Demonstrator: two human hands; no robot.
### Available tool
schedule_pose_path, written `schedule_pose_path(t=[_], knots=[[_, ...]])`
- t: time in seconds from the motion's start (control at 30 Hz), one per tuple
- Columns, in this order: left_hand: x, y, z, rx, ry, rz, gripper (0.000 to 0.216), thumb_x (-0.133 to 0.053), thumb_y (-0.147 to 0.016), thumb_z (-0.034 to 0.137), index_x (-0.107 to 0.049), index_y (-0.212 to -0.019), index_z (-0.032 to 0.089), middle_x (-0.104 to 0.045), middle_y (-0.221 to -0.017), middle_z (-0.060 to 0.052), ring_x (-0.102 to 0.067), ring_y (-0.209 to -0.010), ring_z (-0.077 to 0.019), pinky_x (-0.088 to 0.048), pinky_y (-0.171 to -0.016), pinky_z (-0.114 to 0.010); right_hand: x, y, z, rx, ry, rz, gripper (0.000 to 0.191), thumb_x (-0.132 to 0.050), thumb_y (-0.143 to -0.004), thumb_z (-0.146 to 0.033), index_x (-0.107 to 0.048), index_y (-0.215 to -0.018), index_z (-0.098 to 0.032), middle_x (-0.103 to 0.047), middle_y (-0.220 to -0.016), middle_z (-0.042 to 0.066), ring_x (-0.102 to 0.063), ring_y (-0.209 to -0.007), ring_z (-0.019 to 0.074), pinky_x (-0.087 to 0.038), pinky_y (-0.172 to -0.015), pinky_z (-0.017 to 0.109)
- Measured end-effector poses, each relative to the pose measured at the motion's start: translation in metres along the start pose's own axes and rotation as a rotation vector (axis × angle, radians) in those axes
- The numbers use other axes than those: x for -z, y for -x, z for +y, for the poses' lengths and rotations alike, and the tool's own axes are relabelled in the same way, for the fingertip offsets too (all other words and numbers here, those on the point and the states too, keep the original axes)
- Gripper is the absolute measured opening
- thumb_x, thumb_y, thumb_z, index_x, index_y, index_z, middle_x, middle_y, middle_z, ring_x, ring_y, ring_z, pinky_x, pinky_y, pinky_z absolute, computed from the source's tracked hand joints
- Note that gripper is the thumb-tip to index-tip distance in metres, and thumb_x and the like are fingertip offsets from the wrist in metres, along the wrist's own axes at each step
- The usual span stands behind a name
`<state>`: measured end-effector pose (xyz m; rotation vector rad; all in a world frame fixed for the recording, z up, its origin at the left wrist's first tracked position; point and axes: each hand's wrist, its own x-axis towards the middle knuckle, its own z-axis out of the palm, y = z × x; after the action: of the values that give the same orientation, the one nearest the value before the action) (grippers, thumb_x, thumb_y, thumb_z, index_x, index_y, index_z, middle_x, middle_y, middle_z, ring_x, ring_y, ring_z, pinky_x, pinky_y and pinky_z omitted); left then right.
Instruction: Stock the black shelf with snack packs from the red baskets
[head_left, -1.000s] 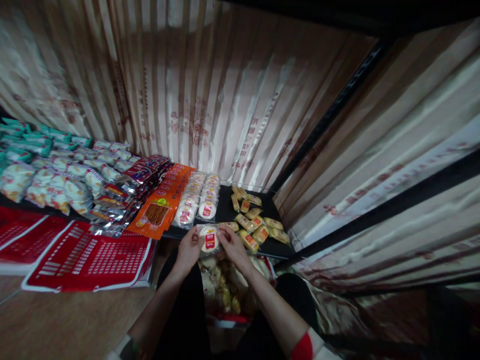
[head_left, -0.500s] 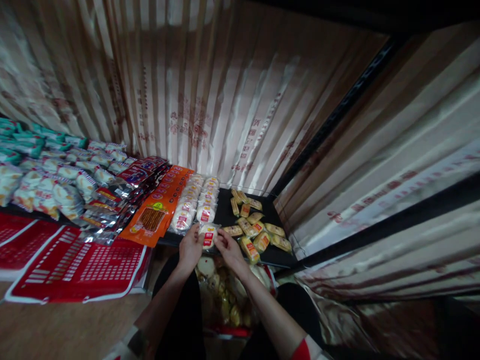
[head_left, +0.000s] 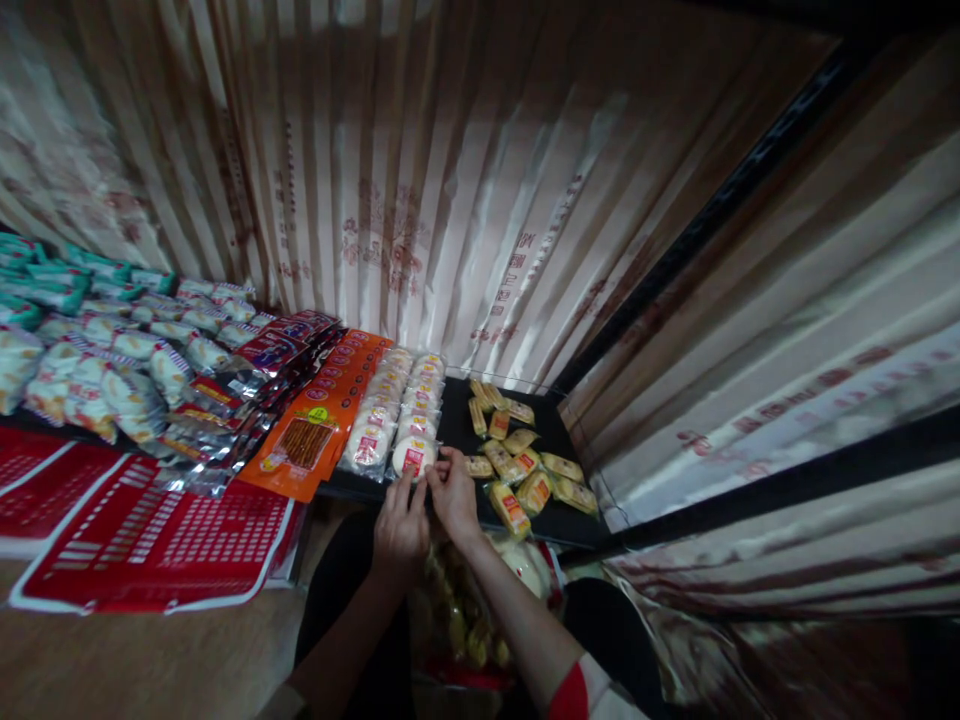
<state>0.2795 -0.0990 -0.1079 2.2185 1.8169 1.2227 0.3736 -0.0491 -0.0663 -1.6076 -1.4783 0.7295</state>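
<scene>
A clear packet of round white rice crackers (head_left: 413, 458) with a red label lies at the front of the right-hand row of like packets (head_left: 424, 395). My left hand (head_left: 403, 525) is at its near edge, index and middle fingers stretched out against the wrapper. At the packet's lower right edge, my right hand (head_left: 454, 495) pinches the wrapper between thumb and fingers. Left of it runs a second row of the same packets (head_left: 371, 435). Small yellow wrapped snacks (head_left: 517, 462) are scattered right of my hands on the black shelf (head_left: 457, 410).
Orange snack bags (head_left: 304, 440), dark foil bags (head_left: 225, 400) and white snack bags (head_left: 135, 390) cover the shelf to the left. Red baskets (head_left: 172, 540) stand below it. Between my knees is a container of wrapped snacks (head_left: 469, 635). A pleated curtain (head_left: 450, 200) hangs behind; a dark post (head_left: 675, 240) slants at right.
The rice cracker packet has gone from between both hands down onto the front of the right-hand row. My left hand has shifted from its left side to its near edge.
</scene>
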Motion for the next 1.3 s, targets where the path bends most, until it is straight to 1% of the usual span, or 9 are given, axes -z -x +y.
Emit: schedule_pose_path(t=[0.13, 0.27, 0.47, 0.6, 0.77, 1.0, 1.17, 1.23, 1.3], knots=[[-0.005, -0.002, -0.002, 0.028, -0.017, 0.01, 0.045, -0.036, -0.08, 0.009, -0.056, -0.121, 0.012, -0.053, -0.129, -0.015, -0.05, -0.114, -0.0255, -0.044, -0.096, -0.039, 0.0, -0.008, -0.002, 0.043, 0.065, -0.017, 0.026, -0.049, -0.077, -0.021, -0.047, -0.102, -0.018, -0.063, -0.076, 0.003, -0.062, -0.065, 0.0165, -0.05, -0.063, 0.029], [-0.008, -0.005, -0.002, 0.035, -0.018, 0.001, 0.045, -0.037, -0.081, 0.012, -0.056, -0.122, 0.015, -0.055, -0.127, -0.014, -0.05, -0.115, -0.0272, -0.043, -0.094, -0.043, -0.002, -0.007, 0.002, 0.116, 0.097, -0.024, 0.023, -0.045, -0.079, -0.02, -0.05, -0.102, -0.017, -0.064, -0.084, 0.006, -0.062, -0.07, 0.0168, -0.051, -0.069, 0.031], [-0.007, -0.007, 0.0, 0.098, 0.002, -0.007, 0.036, -0.039, -0.087, 0.022, -0.06, -0.115, 0.013, -0.052, -0.13, -0.019, -0.045, -0.122, -0.0315, -0.039, -0.096, -0.047, -0.009, 0.004, 0.013, 0.266, 0.2, 0.013, 0.035, -0.044, -0.078, -0.017, -0.054, -0.112, -0.013, -0.058, -0.11, 0.014, -0.057, -0.097, 0.0223, -0.048, -0.088, 0.038], [-0.009, -0.009, -0.001, 0.102, 0.035, -0.013, 0.034, -0.039, -0.088, 0.022, -0.059, -0.114, 0.012, -0.051, -0.131, -0.019, -0.045, -0.123, -0.0307, -0.038, -0.098, -0.046, -0.013, 0.005, 0.019, 0.323, 0.198, 0.026, 0.036, -0.042, -0.079, -0.015, -0.058, -0.11, -0.015, -0.055, -0.117, 0.013, -0.051, -0.11, 0.0225, -0.042, -0.098, 0.039], [-0.012, -0.012, -0.001, 0.16, 0.084, 0.028, 0.034, -0.04, -0.088, 0.023, -0.056, -0.117, 0.012, -0.052, -0.13, -0.018, -0.045, -0.123, -0.0289, -0.036, -0.1, -0.045, -0.017, 0.003, 0.027, 0.32, 0.179, -0.006, 0.038, -0.039, -0.082, -0.018, -0.06, -0.113, -0.013, -0.053, -0.124, 0.015, -0.049, -0.115, 0.0242, -0.04, -0.101, 0.043], [-0.01, -0.015, 0.002, 0.155, 0.042, -0.008, 0.035, -0.042, -0.087, 0.024, -0.056, -0.117, 0.011, -0.052, -0.129, -0.019, -0.044, -0.122, -0.0309, -0.035, -0.099, -0.045, -0.014, 0.013, 0.03, 0.377, 0.174, -0.029, 0.042, -0.038, -0.08, -0.013, -0.058, -0.117, -0.014, -0.049, -0.13, 0.012, -0.045, -0.121, 0.021, -0.038, -0.104, 0.037], [-0.006, -0.012, -0.001, 0.055, 0.035, 0.031, 0.032, -0.039, -0.083, 0.014, -0.06, -0.107, 0.01, -0.057, -0.117, -0.018, -0.047, -0.114, -0.0283, -0.037, -0.098, -0.043, 0.003, 0.05, 0.029, 0.45, 0.128, -0.012, 0.034, -0.033, -0.085, -0.017, -0.059, -0.108, -0.016, -0.056, -0.116, 0.013, -0.051, -0.111, 0.0199, -0.041, -0.098, 0.037], [-0.003, -0.009, -0.002, -0.028, 0.056, 0.024, 0.031, -0.037, -0.082, 0.01, -0.063, -0.099, 0.012, -0.062, -0.103, -0.014, -0.053, -0.103, -0.0244, -0.043, -0.092, -0.038, 0.011, 0.072, 0.036, 0.42, 0.117, -0.017, 0.031, -0.031, -0.088, -0.019, -0.059, -0.102, -0.018, -0.061, -0.103, 0.01, -0.055, -0.101, 0.0192, -0.045, -0.092, 0.037], [0.002, -0.005, -0.002, -0.117, 0.079, -0.03, 0.029, -0.036, -0.081, 0.009, -0.063, -0.087, 0.015, -0.063, -0.089, -0.01, -0.056, -0.089, -0.0205, -0.047, -0.082, -0.032, 0.016, 0.094, 0.049, 0.32, 0.139, -0.03, 0.028, -0.031, -0.09, -0.021, -0.058, -0.098, -0.02, -0.062, -0.095, 0.009, -0.058, -0.093, 0.0196, -0.047, -0.085, 0.036]])
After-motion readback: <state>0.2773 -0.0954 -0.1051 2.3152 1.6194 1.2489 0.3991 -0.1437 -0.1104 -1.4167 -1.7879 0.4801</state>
